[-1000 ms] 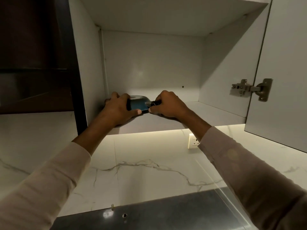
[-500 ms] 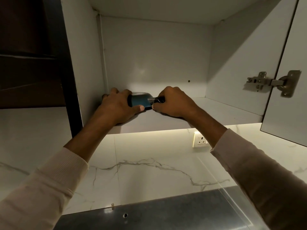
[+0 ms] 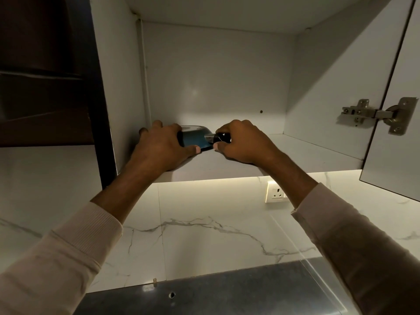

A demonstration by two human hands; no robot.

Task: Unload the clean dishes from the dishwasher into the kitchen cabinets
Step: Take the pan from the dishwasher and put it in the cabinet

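Head view: mid-frame, the left hand [image 3: 162, 147] is gripping a small blue pan [image 3: 194, 142], the right hand [image 3: 242, 143] is clasping its black handle [image 3: 223, 137]; easing it flat onto the cabinet shelf [image 3: 306, 152] seems wisest.

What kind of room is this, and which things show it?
Probably a kitchen: an open wall cabinet hangs above a marble-look wall with a socket, and the left hand and right hand hold a blue pan inside it.

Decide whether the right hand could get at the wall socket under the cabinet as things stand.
Probably yes: the wall socket sits in the open beside the right forearm. But the right hand grips the pan's handle and must let go first.
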